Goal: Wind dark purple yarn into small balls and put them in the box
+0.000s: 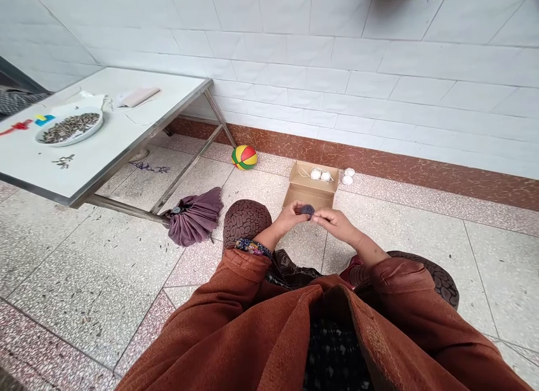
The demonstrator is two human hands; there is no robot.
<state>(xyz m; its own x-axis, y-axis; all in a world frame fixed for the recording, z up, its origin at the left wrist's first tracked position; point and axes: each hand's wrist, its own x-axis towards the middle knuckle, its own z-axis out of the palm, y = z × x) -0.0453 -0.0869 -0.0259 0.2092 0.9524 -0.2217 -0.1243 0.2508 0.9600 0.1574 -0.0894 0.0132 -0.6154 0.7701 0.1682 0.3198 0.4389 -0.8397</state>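
A small dark purple-grey ball of yarn (307, 210) is held up between my hands, in front of my knees. My left hand (289, 218) is closed around its left side. At the ball's right edge, the fingers of my right hand (336, 222) are pinched together, apparently on the yarn; the strand itself is too fine to make out. Just beyond my hands an open cardboard box (293, 180) lies on the floor, with white yarn balls (315, 173) in its far half. More white balls (347, 176) sit on the floor right of the box.
A metal-framed table (138, 133) stands at left, bearing a plate of seeds (100, 123) and a pinkish folded item (140, 97). A folded purple umbrella (196, 219) lies beside its leg. A colourful ball (244, 157) rests near the tiled wall (295, 59). Dark bits litter the floor.
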